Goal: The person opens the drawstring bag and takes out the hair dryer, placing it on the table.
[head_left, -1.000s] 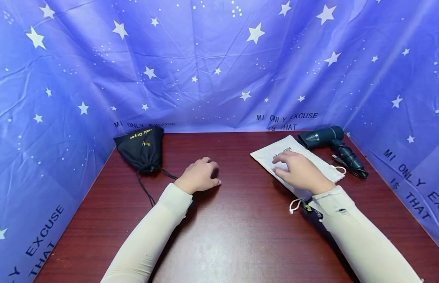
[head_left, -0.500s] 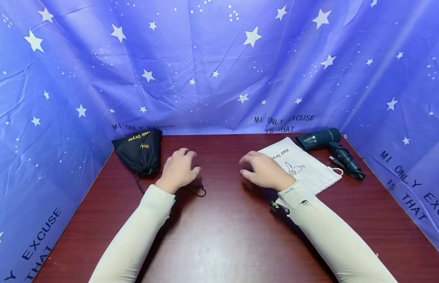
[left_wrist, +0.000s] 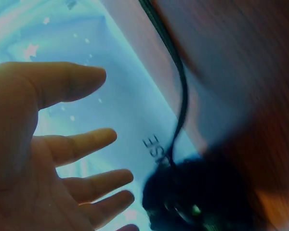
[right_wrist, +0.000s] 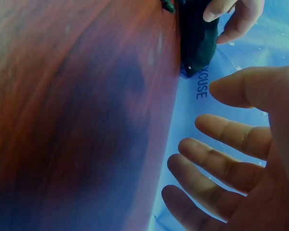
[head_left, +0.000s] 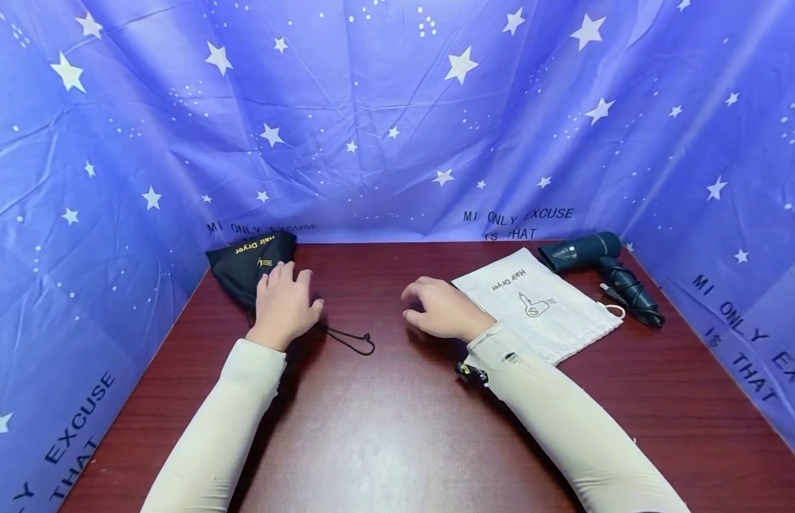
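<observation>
- Lying far left on the worktop [head_left: 385, 427]: a black drawstring hair-dryer pouch [head_left: 236, 272], tapering toward the person.
- Left hand [head_left: 285, 305] nearer, overlapping it, unclenched, empty; contact unclear.
- Right hand [head_left: 446, 309] relaxed, empty, well apart.

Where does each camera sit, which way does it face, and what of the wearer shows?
Head: worn there, facing forward and down at the table; left hand, right hand, sleeves show.
Left wrist: worn there, facing black bag and curtain; left hand shows.
Right wrist: worn there, facing table and curtain; both hands show.
Wrist views share the black bag.
</observation>
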Tool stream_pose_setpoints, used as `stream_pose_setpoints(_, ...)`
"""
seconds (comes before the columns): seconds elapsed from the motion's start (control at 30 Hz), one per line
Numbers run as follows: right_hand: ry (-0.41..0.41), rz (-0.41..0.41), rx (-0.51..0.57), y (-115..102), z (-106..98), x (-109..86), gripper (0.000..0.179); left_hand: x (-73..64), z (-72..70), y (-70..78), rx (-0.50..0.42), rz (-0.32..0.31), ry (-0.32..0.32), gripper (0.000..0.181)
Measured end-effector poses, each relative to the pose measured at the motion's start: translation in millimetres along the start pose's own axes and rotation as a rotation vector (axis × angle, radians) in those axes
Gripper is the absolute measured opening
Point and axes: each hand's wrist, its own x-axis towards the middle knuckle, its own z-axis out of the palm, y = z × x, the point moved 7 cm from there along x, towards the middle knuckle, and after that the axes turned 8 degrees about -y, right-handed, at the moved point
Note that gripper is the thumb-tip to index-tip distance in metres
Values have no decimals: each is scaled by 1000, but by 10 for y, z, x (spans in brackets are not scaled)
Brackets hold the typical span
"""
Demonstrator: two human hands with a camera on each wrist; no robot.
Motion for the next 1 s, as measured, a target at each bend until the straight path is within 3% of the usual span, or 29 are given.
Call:
stream_pose_setpoints(0.2,-13,25,-12,4,103,66,31,10,-26,-248,-56,-75,16,67)
stream_pose_setpoints(0.5,-15,-18,44,-141,200,239,28,-12,-141,-738,-129,-196,45,69)
stream_pose_setpoints(0.8,-36,-48,96,-377,306,493,28,-83,-128,-1189,-248,-314,-21,75)
stream_pose_setpoints(1.0,-61,-30,160,-506,362,764,32,-51,-80,-1295,-317,-357,-56,78)
